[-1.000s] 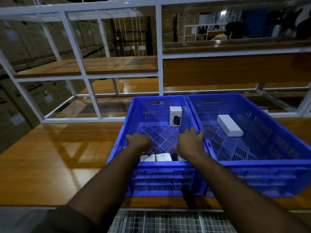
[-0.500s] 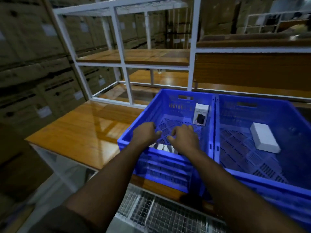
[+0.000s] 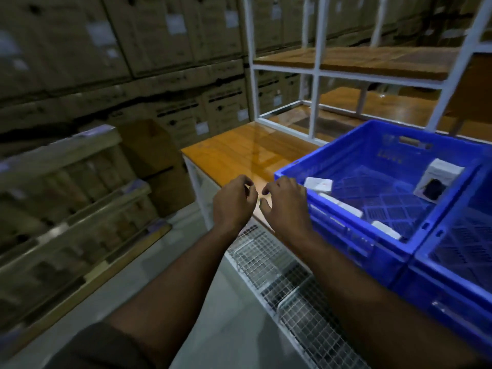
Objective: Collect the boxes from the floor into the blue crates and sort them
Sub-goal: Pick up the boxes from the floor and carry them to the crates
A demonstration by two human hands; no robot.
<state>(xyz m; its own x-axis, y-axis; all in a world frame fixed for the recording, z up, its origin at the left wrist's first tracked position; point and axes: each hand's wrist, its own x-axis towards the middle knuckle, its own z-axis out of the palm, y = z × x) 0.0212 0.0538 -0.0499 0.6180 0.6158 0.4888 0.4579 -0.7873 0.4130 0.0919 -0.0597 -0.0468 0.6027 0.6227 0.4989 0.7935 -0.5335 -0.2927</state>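
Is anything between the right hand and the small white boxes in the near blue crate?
Only the crate's own wall. The right hand hovers empty just outside the blue crate, left of its near corner. The white boxes lie inside against that wall, so the rim must be cleared from above.

Both hands hung empty, fingers loosely curled, above the near left corner of the wooden bench (image 3: 239, 153): the left hand (image 3: 234, 202) over the bench's left edge, the right hand (image 3: 286, 203) just beside the near left corner of a blue crate (image 3: 354, 243). That crate stood at the bench's near edge and held several white boxes (image 3: 318, 184) along its near wall, plus a white box with a dark picture (image 3: 438, 180) leaning at its right wall. A second blue crate (image 3: 452, 265) touched its right side, and stacked cardboard cartons (image 3: 159, 49) filled the background.
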